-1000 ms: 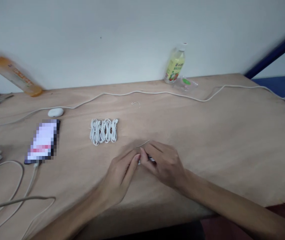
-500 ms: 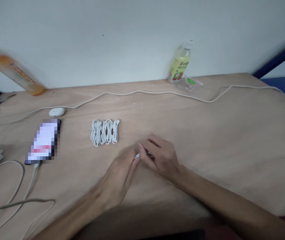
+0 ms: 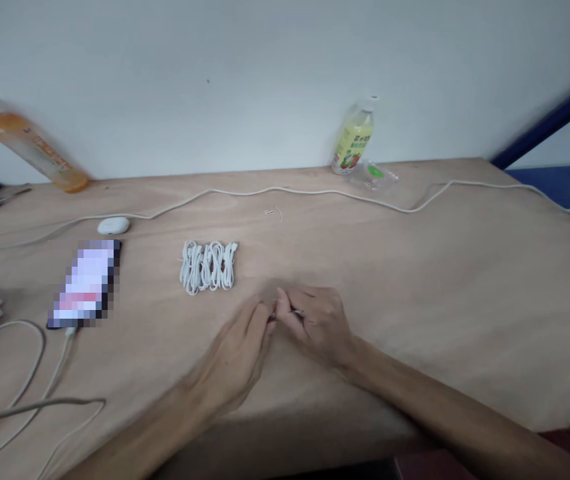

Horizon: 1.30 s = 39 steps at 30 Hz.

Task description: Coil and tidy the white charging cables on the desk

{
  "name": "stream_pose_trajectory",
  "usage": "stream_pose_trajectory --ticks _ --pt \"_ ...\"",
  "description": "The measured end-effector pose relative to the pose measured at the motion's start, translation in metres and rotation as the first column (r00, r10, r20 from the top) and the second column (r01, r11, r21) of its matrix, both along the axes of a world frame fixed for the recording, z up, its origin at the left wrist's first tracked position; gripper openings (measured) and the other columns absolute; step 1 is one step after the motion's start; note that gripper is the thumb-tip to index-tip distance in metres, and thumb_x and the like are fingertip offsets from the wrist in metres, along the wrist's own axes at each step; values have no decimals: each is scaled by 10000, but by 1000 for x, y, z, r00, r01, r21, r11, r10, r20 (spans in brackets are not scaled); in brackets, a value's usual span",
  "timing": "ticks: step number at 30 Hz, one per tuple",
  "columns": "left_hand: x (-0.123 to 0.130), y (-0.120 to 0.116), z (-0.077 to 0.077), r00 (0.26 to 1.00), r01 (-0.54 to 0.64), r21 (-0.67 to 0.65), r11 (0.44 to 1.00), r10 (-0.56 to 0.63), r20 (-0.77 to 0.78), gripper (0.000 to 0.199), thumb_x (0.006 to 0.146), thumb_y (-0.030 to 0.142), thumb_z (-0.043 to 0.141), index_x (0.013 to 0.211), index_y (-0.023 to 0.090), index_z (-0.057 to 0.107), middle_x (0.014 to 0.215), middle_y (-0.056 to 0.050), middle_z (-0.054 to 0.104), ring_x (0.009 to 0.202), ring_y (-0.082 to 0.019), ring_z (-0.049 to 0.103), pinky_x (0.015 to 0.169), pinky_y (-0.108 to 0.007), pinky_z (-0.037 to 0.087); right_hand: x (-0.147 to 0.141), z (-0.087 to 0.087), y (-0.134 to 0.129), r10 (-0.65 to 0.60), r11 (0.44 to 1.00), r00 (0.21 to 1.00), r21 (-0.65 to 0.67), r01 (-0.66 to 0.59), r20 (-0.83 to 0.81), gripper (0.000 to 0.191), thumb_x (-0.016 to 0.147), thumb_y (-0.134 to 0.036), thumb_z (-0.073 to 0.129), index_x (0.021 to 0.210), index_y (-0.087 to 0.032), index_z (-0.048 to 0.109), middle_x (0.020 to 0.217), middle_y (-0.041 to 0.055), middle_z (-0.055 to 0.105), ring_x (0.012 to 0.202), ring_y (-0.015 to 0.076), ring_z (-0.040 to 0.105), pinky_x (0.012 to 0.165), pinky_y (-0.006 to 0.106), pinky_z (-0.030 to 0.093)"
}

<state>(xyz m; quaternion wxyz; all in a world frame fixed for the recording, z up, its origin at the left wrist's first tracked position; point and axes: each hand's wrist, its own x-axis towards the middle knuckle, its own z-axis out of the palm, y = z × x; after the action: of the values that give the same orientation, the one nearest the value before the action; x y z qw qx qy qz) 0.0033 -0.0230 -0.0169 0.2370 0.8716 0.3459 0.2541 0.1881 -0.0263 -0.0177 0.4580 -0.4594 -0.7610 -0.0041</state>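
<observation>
My left hand and my right hand meet over the table, fingers closed and thumbs near each other. Between them they grip what looks like a white cable, of which only small bits peek out; most of it is hidden by the fingers. Just beyond my left hand, a row of bundled white cables lies flat, each coil folded side by side. Small thin white scraps lie farther back.
A phone on a charging cable lies left, near a white earbud case. A long white cord crosses the back. An orange bottle and a yellow-green bottle lean by the wall, with a clear wrapper alongside.
The view has shifted slightly. Both hands stay together, with their fingers moving a little; the white strands seen between them before are now mostly covered.
</observation>
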Motion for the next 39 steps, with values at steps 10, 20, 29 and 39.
stream_pose_trajectory --ticks 10,20,29,39 --pt "1 13 0 968 92 430 898 20 -249 459 1197 276 240 1027 163 652 907 -64 664 805 -231 597 710 -357 513 -2 3 -6 -47 805 961 -581 -125 -273 489 1062 -318 426 583 -220 421 535 -35 462 508 116 411 513 275 275" --pt "3 5 4 996 54 -110 993 -45 81 317 1177 248 324 982 200 569 946 -52 661 843 -215 615 780 -361 539 9 -3 4 60 998 996 32 -62 64 458 1093 -186 477 645 -207 567 601 -12 558 542 126 446 543 292 332" --pt "0 6 9 986 94 -68 993 -83 143 260 1153 208 371 1002 212 582 1036 -74 623 956 -219 608 880 -368 560 7 2 0 60 993 995 94 -68 84 452 1074 -100 490 641 -227 520 555 -40 542 494 114 444 529 281 355" --pt "-3 11 -9 989 97 360 928 -50 -137 336 1180 258 324 1113 149 635 943 -83 707 869 -260 663 804 -394 576 -1 6 -4 -4 910 971 -403 -96 -241 440 1043 -215 466 611 -226 390 545 -52 436 503 103 376 508 266 279"
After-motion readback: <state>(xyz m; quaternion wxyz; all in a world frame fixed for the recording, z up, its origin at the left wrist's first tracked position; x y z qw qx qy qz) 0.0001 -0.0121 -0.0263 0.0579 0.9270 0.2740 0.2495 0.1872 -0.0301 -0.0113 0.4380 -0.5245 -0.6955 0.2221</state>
